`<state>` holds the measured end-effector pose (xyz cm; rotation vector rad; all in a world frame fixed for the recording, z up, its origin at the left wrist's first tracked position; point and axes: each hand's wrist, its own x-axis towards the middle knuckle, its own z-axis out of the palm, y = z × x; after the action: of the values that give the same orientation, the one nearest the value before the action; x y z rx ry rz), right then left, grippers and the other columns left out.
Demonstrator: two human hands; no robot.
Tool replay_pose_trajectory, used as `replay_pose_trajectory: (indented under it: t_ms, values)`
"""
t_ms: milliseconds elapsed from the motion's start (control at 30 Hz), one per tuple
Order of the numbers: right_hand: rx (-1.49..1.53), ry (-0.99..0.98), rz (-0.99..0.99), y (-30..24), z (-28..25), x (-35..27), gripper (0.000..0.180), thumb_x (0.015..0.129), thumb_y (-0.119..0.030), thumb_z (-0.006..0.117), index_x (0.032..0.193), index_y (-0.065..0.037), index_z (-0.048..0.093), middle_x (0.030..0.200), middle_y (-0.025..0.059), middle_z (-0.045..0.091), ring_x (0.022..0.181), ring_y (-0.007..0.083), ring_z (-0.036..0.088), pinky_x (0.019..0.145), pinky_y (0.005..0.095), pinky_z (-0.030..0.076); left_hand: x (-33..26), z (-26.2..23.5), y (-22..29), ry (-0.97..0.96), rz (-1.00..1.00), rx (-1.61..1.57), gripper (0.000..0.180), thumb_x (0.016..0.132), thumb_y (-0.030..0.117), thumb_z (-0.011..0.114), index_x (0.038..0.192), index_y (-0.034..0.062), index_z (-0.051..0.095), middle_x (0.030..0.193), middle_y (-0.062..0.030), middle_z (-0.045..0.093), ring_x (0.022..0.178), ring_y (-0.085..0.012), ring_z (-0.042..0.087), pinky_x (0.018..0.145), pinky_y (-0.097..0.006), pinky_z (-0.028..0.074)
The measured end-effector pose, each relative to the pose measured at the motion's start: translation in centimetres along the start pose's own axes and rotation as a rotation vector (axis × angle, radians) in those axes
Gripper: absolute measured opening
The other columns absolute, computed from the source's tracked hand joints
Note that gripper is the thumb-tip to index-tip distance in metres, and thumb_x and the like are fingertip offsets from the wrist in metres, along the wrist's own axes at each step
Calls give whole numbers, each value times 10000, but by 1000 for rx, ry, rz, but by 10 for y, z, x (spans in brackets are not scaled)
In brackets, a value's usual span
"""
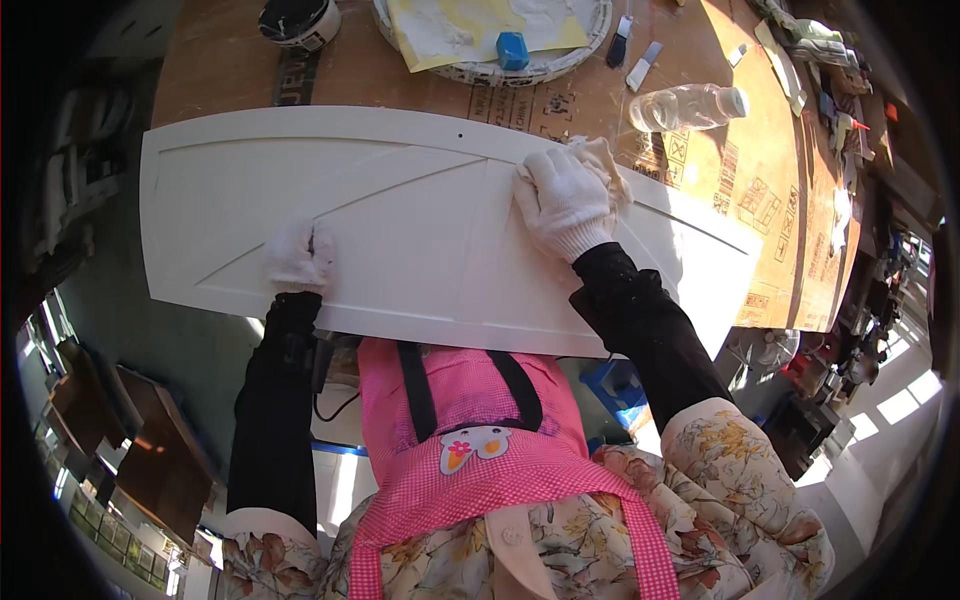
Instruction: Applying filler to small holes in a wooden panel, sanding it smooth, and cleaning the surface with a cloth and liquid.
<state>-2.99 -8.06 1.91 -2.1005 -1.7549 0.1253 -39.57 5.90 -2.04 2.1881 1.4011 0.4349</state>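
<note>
A long white panel (420, 230) with raised trim and diagonal strips lies flat in front of me, across the near edge of a cardboard-covered table. My right hand (565, 200), in a white knit glove, is closed around a crumpled beige cloth (604, 170) and presses it on the panel's far edge, right of the middle. On the left part of the panel rests my left hand (300, 253), also gloved. Its fingers are curled in, and whatever they may hold is hidden. A small dark hole shows near the panel's far edge.
Beyond the panel stand a dark tub (300, 22) and a round white-smeared lid (590, 45) bearing yellow sandpaper and a blue block (512, 50). Two scrapers (643, 67) and a clear plastic bottle (685, 108) lie to the right on the cardboard (780, 190). Clutter lines the right edge.
</note>
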Motion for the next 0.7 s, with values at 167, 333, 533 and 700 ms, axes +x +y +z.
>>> replay_pose_trajectory:
  t_ms: [167, 333, 533, 700]
  values:
    - [53, -24, 228, 46, -65, -86, 137, 900, -217, 684, 914, -90, 634, 812, 129, 639, 781, 340, 649, 727, 449, 516, 4, -2, 4, 13, 71, 92, 230, 908, 235, 626, 746, 72, 609, 674, -137, 587, 658, -348, 591, 593, -453, 473]
    - [-114, 100, 268, 33, -40, -67, 130, 905, -190, 687, 919, -73, 631, 846, 133, 636, 792, 348, 637, 730, 429, 515, 2, -3, 3, -3, 87, 178, 264, 927, 274, 619, 771, 61, 620, 715, -163, 608, 693, -376, 606, 624, -470, 484]
    - [75, 106, 52, -53, 42, 16, 152, 867, -201, 698, 930, -102, 601, 875, 118, 607, 813, 340, 630, 690, 457, 494, 2, 0, 2, -25, 9, 185, 311, 938, 330, 619, 777, 64, 628, 733, -169, 616, 725, -386, 615, 657, -488, 489]
    - [268, -287, -262, -110, -3, -77, 191, 809, -239, 714, 876, -118, 583, 797, 76, 557, 721, 285, 626, 638, 414, 512, 6, 0, 3, -27, 31, 152, 311, 939, 335, 616, 778, 70, 635, 737, -170, 624, 718, -387, 619, 651, -487, 492]
